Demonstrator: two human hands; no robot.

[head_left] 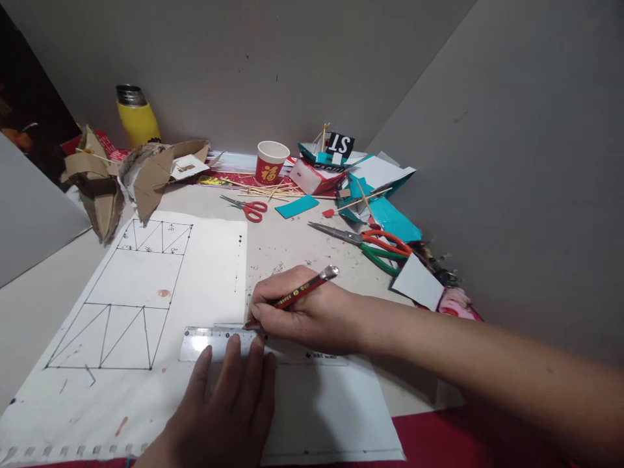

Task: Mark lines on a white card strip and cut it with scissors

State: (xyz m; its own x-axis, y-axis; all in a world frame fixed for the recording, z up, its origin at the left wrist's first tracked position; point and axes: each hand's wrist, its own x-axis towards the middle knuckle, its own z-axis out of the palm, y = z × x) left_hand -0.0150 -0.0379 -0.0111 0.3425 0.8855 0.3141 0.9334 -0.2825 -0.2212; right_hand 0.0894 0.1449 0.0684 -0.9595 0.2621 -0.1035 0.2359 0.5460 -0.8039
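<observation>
My right hand (pixel 297 305) grips a dark red pencil (pixel 305 288) with a metal cap. Its tip meets the paper at the upper edge of a clear plastic ruler (pixel 195 344), where a short pencil line shows. My left hand (pixel 229 396) lies over the ruler with its fingers spread, pressing it flat on the sheet. Part of the ruler is hidden under both hands. The white paper (pixel 131 403) bears a drawn frame of straight lines with zigzag diagonals on its left side, plus a few reddish stains.
Beyond the paper lie small red scissors (pixel 251 209), a teal strip (pixel 296 207), thin sticks (pixel 268 190) and large shears (pixel 370 244) with orange and green handles. A red paper cup (pixel 272 162), a yellow bottle (pixel 138 120), cardboard pieces (pixel 151 182) and a teal card model (pixel 324 159) stand along the wall.
</observation>
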